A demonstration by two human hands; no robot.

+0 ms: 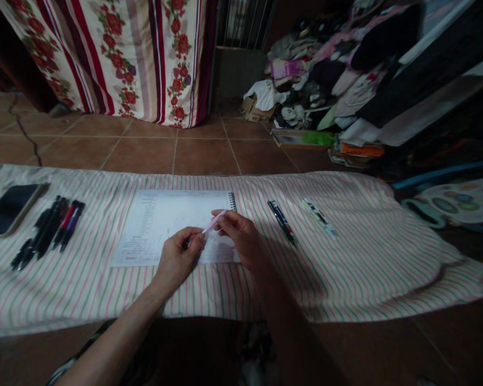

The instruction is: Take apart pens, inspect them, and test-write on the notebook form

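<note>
Both my hands hold one pink pen [214, 222] above a spiral notebook [161, 220] that lies open on a striped cloth [346, 257]. My left hand [181, 258] pinches the pen's near end with closed fingers. My right hand [239, 236] grips its far end, fingers curled round it. The page under them carries faint printed lines.
Several dark pens [48, 230] lie in a row left of the notebook, beside a phone [8, 209]. Two pens [282, 221] and a white pen [319, 217] lie to the right. A pile of clothes [330, 75] and a floral curtain [137, 59] stand beyond on the tiled floor.
</note>
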